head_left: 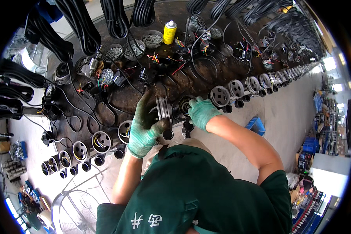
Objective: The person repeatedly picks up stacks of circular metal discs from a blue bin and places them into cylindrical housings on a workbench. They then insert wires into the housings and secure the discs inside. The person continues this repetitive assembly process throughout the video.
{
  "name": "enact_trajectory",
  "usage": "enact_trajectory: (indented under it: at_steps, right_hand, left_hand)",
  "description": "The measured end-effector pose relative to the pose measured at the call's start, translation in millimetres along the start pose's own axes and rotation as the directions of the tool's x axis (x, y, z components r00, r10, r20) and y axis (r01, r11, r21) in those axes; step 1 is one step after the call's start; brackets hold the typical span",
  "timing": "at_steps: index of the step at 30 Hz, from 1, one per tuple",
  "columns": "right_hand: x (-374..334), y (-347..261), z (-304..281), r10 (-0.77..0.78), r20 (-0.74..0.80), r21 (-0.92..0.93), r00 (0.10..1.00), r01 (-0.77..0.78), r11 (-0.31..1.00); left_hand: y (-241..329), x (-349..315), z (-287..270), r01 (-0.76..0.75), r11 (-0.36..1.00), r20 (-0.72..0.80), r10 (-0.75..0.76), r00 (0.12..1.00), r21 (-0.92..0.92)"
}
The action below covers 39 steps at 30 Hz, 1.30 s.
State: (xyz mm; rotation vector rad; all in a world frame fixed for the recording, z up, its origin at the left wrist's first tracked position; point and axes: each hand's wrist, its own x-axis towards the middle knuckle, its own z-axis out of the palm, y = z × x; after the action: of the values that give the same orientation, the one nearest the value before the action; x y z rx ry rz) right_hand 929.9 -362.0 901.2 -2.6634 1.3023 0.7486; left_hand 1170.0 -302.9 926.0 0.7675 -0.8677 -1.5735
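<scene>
My left hand, in a green glove with blackened fingers, is spread beside a ribbed metal ring-shaped part. Its thumb lies close to the part's near edge and its forefinger points toward the far side. To the right of that part is a round dark metal housing, its open end facing up. My right hand, also green-gloved, bends its fingers over the housing's right rim. The fingertips reach the opening, and whatever they pinch there is hidden.
Round metal housings line the bench's near edge on both sides. Behind them lie wired black parts, bowls of small metal pieces and a yellow spray can. Cable bundles hang overhead. A fan stands at lower left.
</scene>
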Motion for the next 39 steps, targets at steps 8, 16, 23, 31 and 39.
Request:
enact_trajectory:
  at_steps: [8,16,23,31,39]
  right_hand:
    - [15,20,16,-0.153,-0.086,0.150,0.984,0.165,0.975]
    - [56,63,24,-0.603,-0.034,0.948,0.797,0.217,0.234]
    - [68,65,13,-0.748,0.058,0.996,0.661,0.008,0.083]
    - [74,62,-4,-0.814,0.105,0.946,0.571,0.194,0.258]
    - [90,51,7,-0.770,-0.083,0.685,0.633,0.597,0.417]
  left_hand:
    - [-13,-20,37,-0.094,0.990,-0.231,0.117,0.966,0.109]
    - [-54,-63,83,-0.073,0.980,-0.394,0.142,0.908,0.186]
    - [-113,-91,100,-0.123,0.992,-0.560,0.101,0.822,-0.001]
    - [-137,-95,98,-0.151,0.970,-0.636,-0.003,0.771,-0.188]
    - [-151,-87,84,-0.208,0.932,-0.587,-0.005,0.810,-0.296]
